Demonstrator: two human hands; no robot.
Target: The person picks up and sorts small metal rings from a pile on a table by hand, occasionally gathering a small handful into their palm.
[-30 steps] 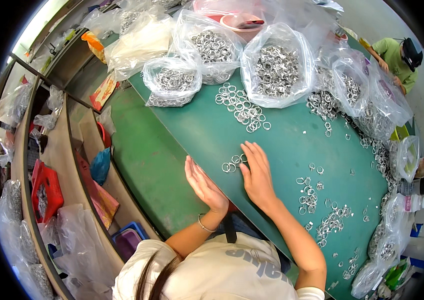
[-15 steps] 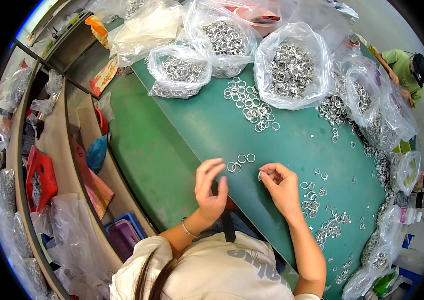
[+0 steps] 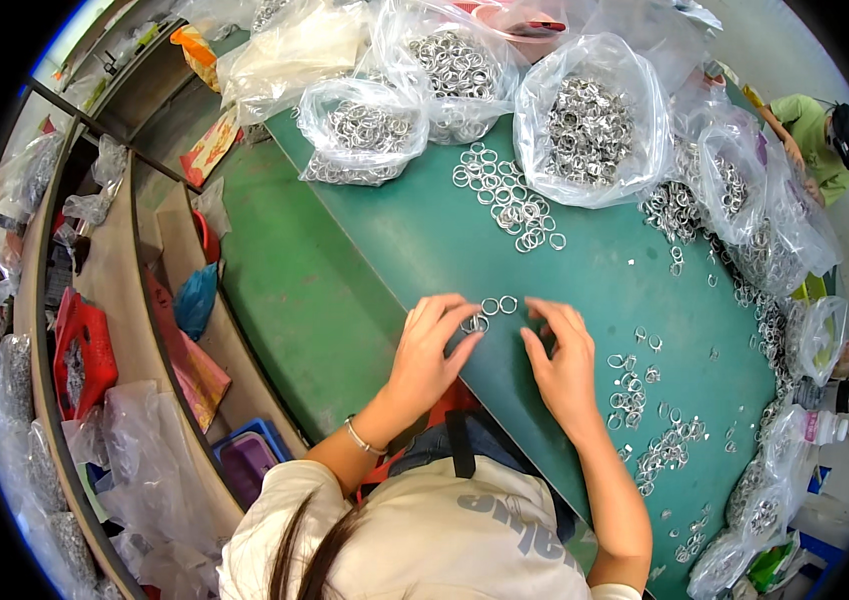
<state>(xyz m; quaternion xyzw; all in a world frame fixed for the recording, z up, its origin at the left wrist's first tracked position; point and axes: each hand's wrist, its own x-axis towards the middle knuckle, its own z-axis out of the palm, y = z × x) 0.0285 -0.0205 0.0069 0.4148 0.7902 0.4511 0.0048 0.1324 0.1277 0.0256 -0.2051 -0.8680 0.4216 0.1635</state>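
Observation:
Several silver metal rings [image 3: 508, 305] lie in a small group on the green tabletop, close to its near edge. My left hand [image 3: 429, 350] is at the left end of this group, thumb and forefinger apart on either side of a ring [image 3: 478, 323]. Whether the fingertips touch that ring is hard to tell. Just right of the group, my right hand [image 3: 561, 365] is held over the table with its thumb and fingers apart, slightly blurred. No ring shows in it. To its right lie loose ring pieces [image 3: 627, 390], some with small attached parts.
Clear plastic bags of metal rings [image 3: 584, 130] line the table's far side. A loose ring pile [image 3: 519, 210] lies before them. More bags and pieces [image 3: 769, 340] crowd the right edge. Shelving with a red basket [image 3: 84, 350] stands left. A person in green [image 3: 799, 130] is far right.
My right hand has opened from a pinch on a small ring, which no longer shows in it. My left hand has moved right and forward, up to the rings.

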